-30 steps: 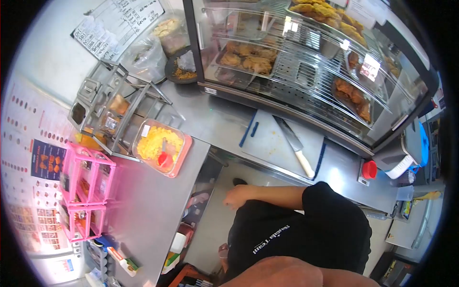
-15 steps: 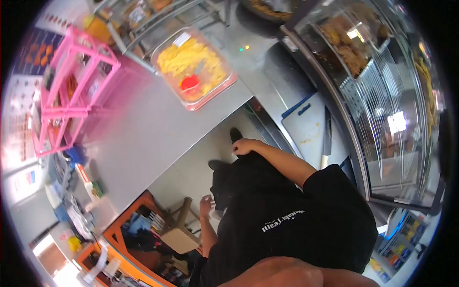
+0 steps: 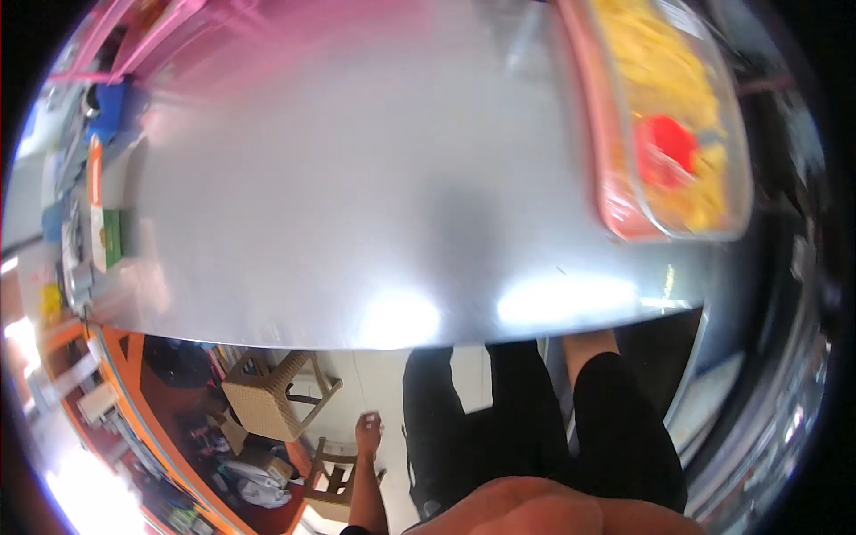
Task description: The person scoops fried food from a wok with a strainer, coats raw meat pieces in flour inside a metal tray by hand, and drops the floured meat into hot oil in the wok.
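Observation:
My left hand (image 3: pixel 368 434) hangs low beside my legs, over the floor and close to a woven-look brown stool (image 3: pixel 267 401). Its fingers are loosely bent and a little apart, with nothing visible in them. My right forearm (image 3: pixel 588 346) reaches forward under the edge of the steel table (image 3: pixel 339 196), which hides the right hand. On the table's right side is a clear plastic tub (image 3: pixel 744 192) of yellow food (image 3: pixel 660 53). A red scoop or cup (image 3: pixel 667 152) lies in that food. A pinkish container side (image 3: pixel 596 116) shows along the tub's left.
A pink rack (image 3: pixel 160 40) stands at the table's far left corner. Small boxes (image 3: pixel 107 239) line the left edge. Below left, an orange-framed shelf (image 3: pixel 125 370) holds bags and other items, with a second stool (image 3: pixel 334 481) near it.
My view has swung left and closer over the table, so the tub now appears at the right. My right hand has gone from sight beneath the table edge; my left hand still hangs down.

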Motion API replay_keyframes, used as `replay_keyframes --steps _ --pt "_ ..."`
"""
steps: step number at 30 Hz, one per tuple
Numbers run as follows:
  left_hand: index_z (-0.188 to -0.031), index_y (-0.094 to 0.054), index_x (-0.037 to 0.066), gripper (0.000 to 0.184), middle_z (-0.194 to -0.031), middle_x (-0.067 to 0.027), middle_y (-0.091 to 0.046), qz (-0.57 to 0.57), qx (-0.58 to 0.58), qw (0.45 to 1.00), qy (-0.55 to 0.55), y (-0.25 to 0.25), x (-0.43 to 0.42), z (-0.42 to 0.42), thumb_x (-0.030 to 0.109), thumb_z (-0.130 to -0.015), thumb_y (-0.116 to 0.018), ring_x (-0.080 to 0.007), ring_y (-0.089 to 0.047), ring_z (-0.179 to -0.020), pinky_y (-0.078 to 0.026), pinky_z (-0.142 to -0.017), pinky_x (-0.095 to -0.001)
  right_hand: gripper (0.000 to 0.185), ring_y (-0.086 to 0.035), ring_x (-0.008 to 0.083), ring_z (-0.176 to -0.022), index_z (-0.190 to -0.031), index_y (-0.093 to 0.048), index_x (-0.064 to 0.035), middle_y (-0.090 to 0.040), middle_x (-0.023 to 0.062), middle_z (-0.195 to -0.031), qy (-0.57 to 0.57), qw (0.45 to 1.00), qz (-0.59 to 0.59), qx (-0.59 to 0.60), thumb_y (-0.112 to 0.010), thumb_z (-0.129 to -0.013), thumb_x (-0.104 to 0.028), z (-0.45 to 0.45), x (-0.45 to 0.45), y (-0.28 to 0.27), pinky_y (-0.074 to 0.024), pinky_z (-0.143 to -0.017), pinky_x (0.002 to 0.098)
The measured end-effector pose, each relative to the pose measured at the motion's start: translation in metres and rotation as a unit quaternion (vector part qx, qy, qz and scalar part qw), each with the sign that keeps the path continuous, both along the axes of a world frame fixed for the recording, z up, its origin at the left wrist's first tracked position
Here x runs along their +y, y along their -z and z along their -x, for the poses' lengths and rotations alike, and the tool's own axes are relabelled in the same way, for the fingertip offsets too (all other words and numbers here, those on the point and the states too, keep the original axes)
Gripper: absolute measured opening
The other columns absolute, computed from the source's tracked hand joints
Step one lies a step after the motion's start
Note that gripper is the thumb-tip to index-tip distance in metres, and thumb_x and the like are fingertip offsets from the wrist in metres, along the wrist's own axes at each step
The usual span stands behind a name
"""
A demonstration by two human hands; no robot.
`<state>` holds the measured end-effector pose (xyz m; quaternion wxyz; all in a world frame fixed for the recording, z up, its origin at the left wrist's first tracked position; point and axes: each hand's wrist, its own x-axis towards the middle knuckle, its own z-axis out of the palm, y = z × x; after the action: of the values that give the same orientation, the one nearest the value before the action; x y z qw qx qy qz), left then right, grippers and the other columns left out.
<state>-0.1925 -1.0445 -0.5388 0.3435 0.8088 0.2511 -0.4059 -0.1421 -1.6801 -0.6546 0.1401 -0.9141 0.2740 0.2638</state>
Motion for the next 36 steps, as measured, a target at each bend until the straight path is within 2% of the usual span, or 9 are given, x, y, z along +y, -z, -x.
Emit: replay_keyframes --steps 3,6,9,10,18,26,29,32,36 --pt "-0.102 -0.064 0.005 0.027 -0.09 -0.0164 -0.067 -0.079 0.081 0.992 0.058 0.037 0.057 0.053 0.026 -0.085 -0.064 -0.0246 -0.067 -0.077 -0.053 -0.066 -0.0363 0.046 -0.053 0.0361 -0.112 -0.124 -0.054 -0.0037 -0.057 0.0211 -0.12 0.025 0.998 0.052 0.033 -0.059 -0.088 -0.031 0.016 -0.029 0.046 -0.0391 -0.1 0.043" --pt "-0.102 -0.065 0.008 0.028 -0.089 -0.0204 -0.067 -0.06 -0.073 0.912 0.399 0.077 0.128 0.111 0.03 -0.083 -0.063 -0.0312 -0.067 -0.084 -0.053 -0.072 -0.0391 0.045 -0.053 0.0358 -0.112 -0.123 -0.055 -0.0037 -0.058 0.0211 -0.119 0.031 0.995 0.08 0.046 -0.058 -0.088 -0.031 0.022 -0.049 0.069 -0.0393 -0.1 0.0429" --pt "-0.099 -0.066 0.009 0.028 -0.086 -0.0207 -0.067 -0.126 0.129 0.963 0.2 0.083 0.118 0.114 0.032 -0.083 -0.062 -0.0343 -0.066 -0.086 -0.052 -0.076 -0.0404 0.044 -0.054 0.0356 -0.111 -0.123 -0.055 -0.0036 -0.058 0.0211 -0.118 0.037 0.993 0.101 0.055 -0.058 -0.088 -0.03 0.028 -0.061 0.077 -0.0394 -0.1 0.0428" --pt "-0.1 -0.066 0.008 0.03 -0.085 -0.0202 -0.067 -0.112 0.001 0.936 0.334 0.088 0.12 0.117 0.033 -0.083 -0.062 -0.0332 -0.067 -0.085 -0.052 -0.077 -0.0399 0.043 -0.054 0.0355 -0.111 -0.123 -0.055 -0.0036 -0.058 0.0211 -0.118 0.034 0.993 0.103 0.054 -0.058 -0.088 -0.03 0.027 -0.064 0.079 -0.0395 -0.1 0.0428" --pt "-0.101 -0.064 0.005 0.032 -0.085 -0.0128 -0.068 -0.03 0.033 0.998 -0.04 0.018 -0.006 0.01 0.033 -0.084 -0.062 -0.0231 -0.068 -0.078 -0.052 -0.07 -0.0352 0.041 -0.054 0.0348 -0.11 -0.121 -0.056 -0.0035 -0.059 0.021 -0.117 0.024 0.99 0.128 0.055 -0.058 -0.089 -0.028 0.035 -0.076 0.054 -0.0398 -0.099 0.0426" --pt "-0.107 -0.063 0.008 0.03 -0.086 -0.0102 -0.068 -0.084 0.033 0.992 -0.083 -0.007 0.002 0.044 0.032 -0.089 -0.06 -0.015 -0.066 -0.07 -0.05 -0.056 -0.0278 0.038 -0.055 0.034 -0.109 -0.12 -0.057 -0.0033 -0.059 0.021 -0.115 0.021 0.987 0.146 0.06 -0.057 -0.089 -0.026 0.057 -0.092 0.039 -0.0402 -0.098 0.0424" --pt "-0.106 -0.063 0.007 0.03 -0.086 -0.0109 -0.068 -0.05 -0.001 0.994 0.102 0.041 0.039 0.107 0.032 -0.088 -0.061 -0.0159 -0.066 -0.071 -0.05 -0.06 -0.0267 0.037 -0.055 0.0338 -0.109 -0.12 -0.057 -0.0033 -0.06 0.021 -0.114 0.022 0.986 0.153 0.063 -0.057 -0.09 -0.026 0.061 -0.1 0.031 -0.0404 -0.098 0.0423" --pt "-0.104 -0.063 0.005 0.029 -0.087 -0.0114 -0.067 -0.068 0.114 0.991 -0.029 -0.018 -0.026 0.062 0.03 -0.089 -0.061 -0.0176 -0.067 -0.073 -0.051 -0.067 -0.0301 0.036 -0.056 0.0335 -0.108 -0.119 -0.058 -0.0032 -0.06 0.021 -0.114 0.021 0.985 0.161 0.063 -0.057 -0.09 -0.025 0.061 -0.106 0.023 -0.0405 -0.098 0.0422" --pt "-0.099 -0.065 0.006 0.029 -0.081 -0.0111 -0.068 -0.039 0.04 0.995 -0.079 -0.027 -0.048 0.058 0.031 -0.084 -0.064 -0.0199 -0.067 -0.072 -0.053 -0.071 -0.033 0.035 -0.056 0.0331 -0.108 -0.118 -0.058 -0.0031 -0.06 0.021 -0.113 0.013 0.984 0.166 0.056 -0.057 -0.09 -0.024 0.059 -0.108 0.002 -0.0407 -0.097 0.0421"
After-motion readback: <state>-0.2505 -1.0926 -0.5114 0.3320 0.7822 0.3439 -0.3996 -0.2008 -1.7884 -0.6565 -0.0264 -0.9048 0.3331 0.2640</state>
